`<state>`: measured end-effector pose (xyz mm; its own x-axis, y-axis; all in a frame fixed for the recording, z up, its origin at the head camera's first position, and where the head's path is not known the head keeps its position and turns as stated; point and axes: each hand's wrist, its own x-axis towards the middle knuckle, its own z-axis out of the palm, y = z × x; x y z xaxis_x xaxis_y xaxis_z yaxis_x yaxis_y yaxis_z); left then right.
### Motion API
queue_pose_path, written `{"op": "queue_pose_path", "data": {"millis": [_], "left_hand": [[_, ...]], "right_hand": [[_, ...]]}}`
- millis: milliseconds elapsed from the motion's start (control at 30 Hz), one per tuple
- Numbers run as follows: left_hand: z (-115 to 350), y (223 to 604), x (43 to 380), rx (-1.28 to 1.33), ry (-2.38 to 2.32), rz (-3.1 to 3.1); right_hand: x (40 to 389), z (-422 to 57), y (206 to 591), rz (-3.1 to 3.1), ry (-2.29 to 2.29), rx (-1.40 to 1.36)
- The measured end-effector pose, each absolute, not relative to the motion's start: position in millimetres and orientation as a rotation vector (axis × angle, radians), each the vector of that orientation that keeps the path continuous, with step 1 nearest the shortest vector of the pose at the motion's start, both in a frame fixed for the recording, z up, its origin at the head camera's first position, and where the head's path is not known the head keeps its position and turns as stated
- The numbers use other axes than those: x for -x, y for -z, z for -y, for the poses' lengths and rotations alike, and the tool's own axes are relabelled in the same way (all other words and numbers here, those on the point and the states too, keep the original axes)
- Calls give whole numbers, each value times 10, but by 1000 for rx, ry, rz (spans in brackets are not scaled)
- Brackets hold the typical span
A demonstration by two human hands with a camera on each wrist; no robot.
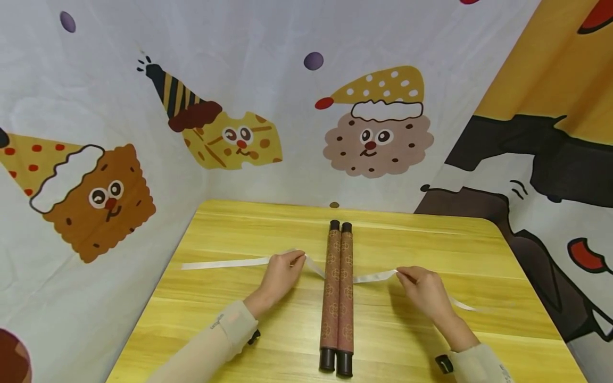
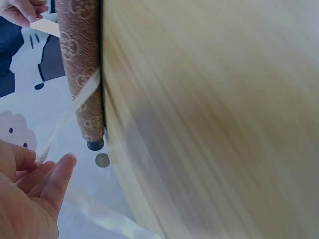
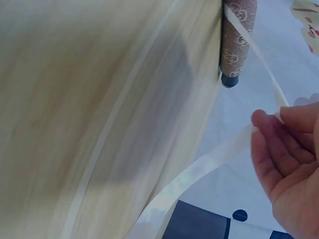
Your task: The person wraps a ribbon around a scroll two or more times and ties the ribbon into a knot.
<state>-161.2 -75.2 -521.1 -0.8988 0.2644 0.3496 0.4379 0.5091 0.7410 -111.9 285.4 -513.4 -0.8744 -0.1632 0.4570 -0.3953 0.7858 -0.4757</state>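
Observation:
A scroll [image 1: 329, 303] rolled from both ends lies lengthwise on the table as two parallel rolls, touching side by side. Its covering is reddish brown with gold flower motifs, and the knobs at its ends are black. A white ribbon [image 1: 225, 263] runs beneath the rolls and comes out on both sides. Left of the scroll, my left hand [image 1: 282, 274] pinches the ribbon between thumb and fingers. My right hand [image 1: 423, 290] pinches it on the other side, lifted off the tabletop. The ribbon's middle is hidden under the rolls; its tails trail outward past each hand.
The wood-grain table [image 1: 397, 239] has rounded far corners. Behind and beside it hangs a white cloth [image 1: 287, 32] printed with cartoon biscuits and cheese in party hats. Long light sleeves [image 1: 206, 346] cover both forearms, with a black band near each wrist.

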Motion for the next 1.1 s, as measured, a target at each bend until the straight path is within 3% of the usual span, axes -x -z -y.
{"op": "queue_pose_path", "data": {"millis": [333, 733, 1100], "left_hand": [[437, 5081, 1577, 373, 1757, 2441], [184, 4981, 1566, 395, 1999, 2356], [30, 5010, 1559, 601, 1961, 2378]], "right_hand": [[1168, -2645, 5026, 2384, -1030, -449], [1281, -2323, 4856, 2394, -1284, -420], [1326, -1922, 4592, 2359, -1288, -693]]}}
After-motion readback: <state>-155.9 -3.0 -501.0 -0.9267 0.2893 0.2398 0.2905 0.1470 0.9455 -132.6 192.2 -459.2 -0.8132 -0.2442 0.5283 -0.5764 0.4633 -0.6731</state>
